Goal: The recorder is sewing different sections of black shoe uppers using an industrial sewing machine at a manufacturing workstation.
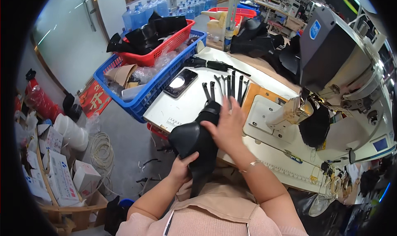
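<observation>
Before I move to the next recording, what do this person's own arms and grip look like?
The left grip and right grip are ungloved. Pale pink sleeves leave both forearms bare. A thin silver-coloured bracelet circles the right wrist; none shows on the left wrist.

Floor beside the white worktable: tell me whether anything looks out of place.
Yes: small black scraps lie scattered on the grey floor, left of the white worktable. They look like loose litter, unlike the black straps grouped on top.
</observation>
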### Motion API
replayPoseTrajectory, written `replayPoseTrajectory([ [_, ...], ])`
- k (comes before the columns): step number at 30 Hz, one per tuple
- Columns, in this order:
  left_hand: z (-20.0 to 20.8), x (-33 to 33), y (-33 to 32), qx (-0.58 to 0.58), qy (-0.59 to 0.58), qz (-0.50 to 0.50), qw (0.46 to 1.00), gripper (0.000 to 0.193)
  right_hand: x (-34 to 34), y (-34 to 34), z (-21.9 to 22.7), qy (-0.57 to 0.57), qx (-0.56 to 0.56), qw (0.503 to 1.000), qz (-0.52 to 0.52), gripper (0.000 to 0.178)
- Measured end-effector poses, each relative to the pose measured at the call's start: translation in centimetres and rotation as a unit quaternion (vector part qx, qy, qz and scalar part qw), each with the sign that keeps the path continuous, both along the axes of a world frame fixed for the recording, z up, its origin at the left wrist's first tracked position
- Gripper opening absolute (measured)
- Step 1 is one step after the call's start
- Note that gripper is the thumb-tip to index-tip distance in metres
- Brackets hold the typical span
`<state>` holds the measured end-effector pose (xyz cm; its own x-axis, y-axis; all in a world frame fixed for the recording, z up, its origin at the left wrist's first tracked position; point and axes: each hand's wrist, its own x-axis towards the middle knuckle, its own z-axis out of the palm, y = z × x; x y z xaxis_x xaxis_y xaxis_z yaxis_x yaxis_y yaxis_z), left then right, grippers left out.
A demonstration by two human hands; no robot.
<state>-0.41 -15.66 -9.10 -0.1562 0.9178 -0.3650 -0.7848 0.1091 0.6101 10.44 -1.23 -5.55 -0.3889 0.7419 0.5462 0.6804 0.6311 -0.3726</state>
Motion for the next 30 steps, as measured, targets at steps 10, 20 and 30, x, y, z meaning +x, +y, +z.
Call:
replayPoseTrajectory([
  [10, -3.4, 3.5, -1.2, -0.046, 0.089, 0.088, 0.991, 0.046, -4.5, 3.0, -5.0, -0.149, 0.0, 0.989, 0.0, 0.057],
  [20, -5.4, 4.2, -1.7, -0.072, 0.21, 0.102, 0.97, 0.044, -5.7, 0.4, -5.5, -0.078, 0.021, 0.995, 0.061, 0.065],
  [30, -4.6, 4.0, -2.8, -0.037, 0.094, 0.093, 0.991, 0.039, -6.2, 3.2, -5.5, -0.099, -0.005, 0.99, 0.099, 0.068],
])
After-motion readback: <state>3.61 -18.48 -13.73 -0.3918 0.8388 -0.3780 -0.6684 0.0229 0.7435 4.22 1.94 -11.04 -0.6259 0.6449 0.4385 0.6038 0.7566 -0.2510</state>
